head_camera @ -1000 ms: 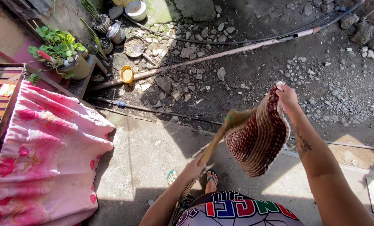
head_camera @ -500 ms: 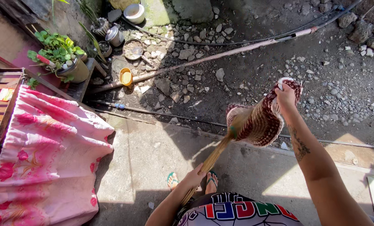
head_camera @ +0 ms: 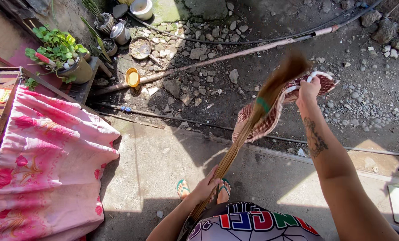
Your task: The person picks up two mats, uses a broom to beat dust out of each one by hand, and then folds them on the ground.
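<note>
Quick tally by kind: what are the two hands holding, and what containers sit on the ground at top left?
Stick brooms, in left hand: 1
Woven red-and-white mats, in right hand: 1
Yellow plastic cups: 1
Round metal pans: 1
White bowls: 1
Total: 5

The mat (head_camera: 271, 114) has gone from hanging open below the right hand (head_camera: 307, 89) a second ago to lying lifted, nearly flat and edge-on, stretched left from that hand. The right hand has shifted slightly right and toward the pipe (head_camera: 235, 56). The broom (head_camera: 248, 129), gripped low by the left hand (head_camera: 206, 185), has swung up: its tip, earlier short of the mat, now crosses over it and blurs close to the pipe.
</note>
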